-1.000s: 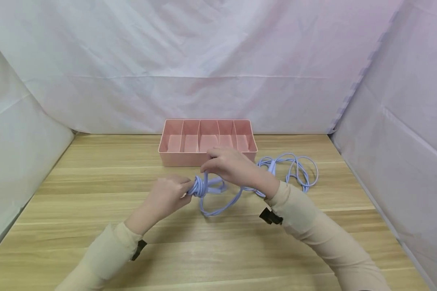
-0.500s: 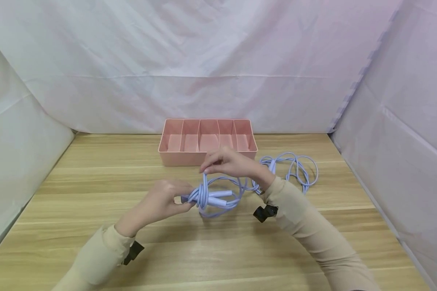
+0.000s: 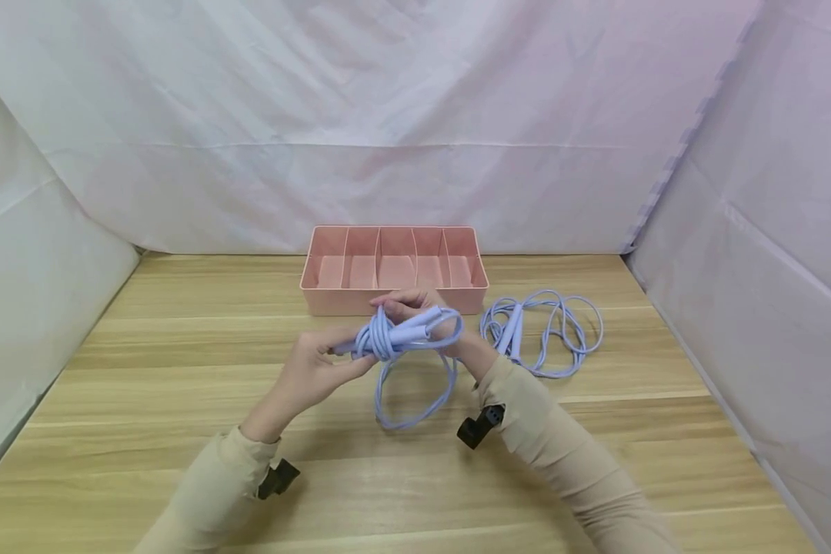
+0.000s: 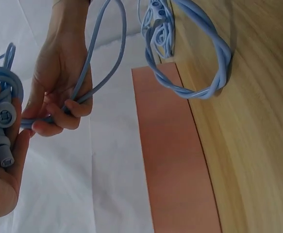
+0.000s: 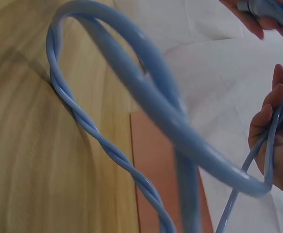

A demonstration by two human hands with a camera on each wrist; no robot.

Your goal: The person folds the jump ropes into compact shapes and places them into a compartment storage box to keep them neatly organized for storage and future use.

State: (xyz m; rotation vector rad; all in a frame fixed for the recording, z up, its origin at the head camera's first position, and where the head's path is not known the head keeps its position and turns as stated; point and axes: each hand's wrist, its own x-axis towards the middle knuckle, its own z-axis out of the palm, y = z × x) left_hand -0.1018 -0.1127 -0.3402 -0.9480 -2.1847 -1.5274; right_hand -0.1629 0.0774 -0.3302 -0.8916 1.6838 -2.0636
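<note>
— One light-blue rope bundle with two tubular handles (image 3: 381, 336): where?
— Held over the middle of the wood-grain desk (image 3: 180, 369), just nearside of the pink five-compartment box (image 3: 339, 302) at the desk's far edge.
— Grip?
— Left hand (image 3: 318, 362) pinches the wrapped part. Right hand (image 4: 58, 77) has fingers curled round a strand. Twisted loop (image 4: 224, 56) hangs below; desk contact unclear.
— Second light-blue rope (image 3: 508, 332)?
— Coiled loosely on the desk, right of the box, toward the right edge.
</note>
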